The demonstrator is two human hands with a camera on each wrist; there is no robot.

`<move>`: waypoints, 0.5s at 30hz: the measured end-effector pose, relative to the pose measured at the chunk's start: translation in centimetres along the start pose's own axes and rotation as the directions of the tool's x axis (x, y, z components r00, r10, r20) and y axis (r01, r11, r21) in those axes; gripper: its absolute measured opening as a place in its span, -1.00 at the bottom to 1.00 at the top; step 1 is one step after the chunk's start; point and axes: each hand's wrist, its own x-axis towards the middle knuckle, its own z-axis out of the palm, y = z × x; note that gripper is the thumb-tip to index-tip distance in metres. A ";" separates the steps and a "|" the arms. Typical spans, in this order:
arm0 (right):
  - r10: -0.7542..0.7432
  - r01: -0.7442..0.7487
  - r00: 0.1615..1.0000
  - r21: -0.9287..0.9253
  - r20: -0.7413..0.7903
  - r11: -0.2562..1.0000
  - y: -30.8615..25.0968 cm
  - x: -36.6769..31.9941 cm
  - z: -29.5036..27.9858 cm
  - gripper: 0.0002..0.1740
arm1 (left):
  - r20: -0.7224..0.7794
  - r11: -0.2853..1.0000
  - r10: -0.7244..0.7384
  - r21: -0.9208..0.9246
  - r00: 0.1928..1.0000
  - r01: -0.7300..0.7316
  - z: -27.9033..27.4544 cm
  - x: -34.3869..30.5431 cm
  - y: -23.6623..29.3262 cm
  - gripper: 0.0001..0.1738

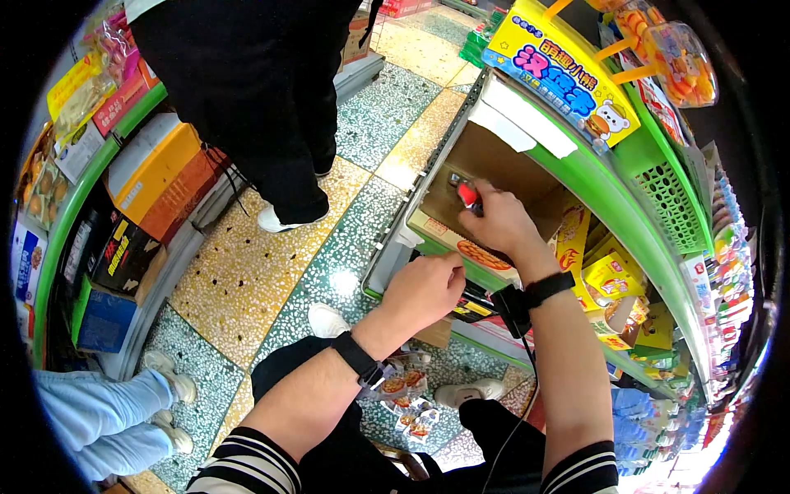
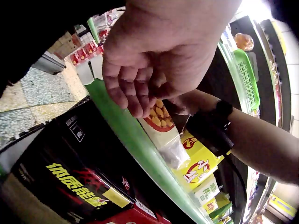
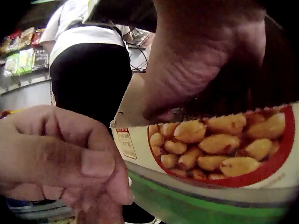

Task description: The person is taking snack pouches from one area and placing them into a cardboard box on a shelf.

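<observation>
My right hand [image 1: 504, 221] reaches into an open cardboard box [image 1: 535, 160] on the shelf. Its fingertips pinch a small red object [image 1: 467, 195] with a pale end, whose kind I cannot tell. Peanuts are printed on the front panel [image 3: 210, 147] of the box, and in the right wrist view the hand dips behind its torn upper edge, hiding the fingertips. Just in front of the box my left hand [image 1: 424, 288] hovers near the shelf edge. Its fingers [image 2: 128, 88] hang loosely curled with nothing in them.
A green shelf rim [image 2: 135, 144] runs below the box. Yellow packets [image 1: 613, 276] lie to its right, and a yellow carton [image 1: 568, 70] stands above. Beneath is a black carton [image 2: 70, 163]. A person in black trousers [image 1: 247, 82] stands in the tiled aisle; packets [image 1: 407, 395] lie near my feet.
</observation>
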 end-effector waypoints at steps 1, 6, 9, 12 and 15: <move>-0.004 0.005 0.996 0.017 -0.088 1.000 0.3 -0.4 0.1 -0.45 | -0.011 1.000 0.006 -0.005 1.000 -0.006 -0.1 0.0 0.0 -0.86; 0.176 -0.049 0.964 0.515 -0.201 0.856 2.9 -2.0 0.5 -0.52 | -0.025 0.999 0.024 -0.021 0.999 -0.024 -0.1 -0.1 -0.2 -0.86; 0.333 -0.011 0.941 0.978 -0.059 0.206 0.4 -6.3 -2.7 -0.61 | -0.039 0.991 0.009 -0.133 0.999 -0.014 0.0 0.1 -0.5 -0.87; 0.359 0.055 0.933 0.981 0.016 -0.185 0.6 -10.4 -3.5 -0.58 | 0.110 0.878 -0.083 -0.461 0.991 0.124 0.2 0.4 -0.2 -0.80; 0.284 0.007 0.954 0.936 0.099 -0.351 0.3 -14.1 -3.0 -0.61 | 0.382 0.428 -0.106 -0.816 0.918 0.389 -0.7 0.3 1.3 -0.63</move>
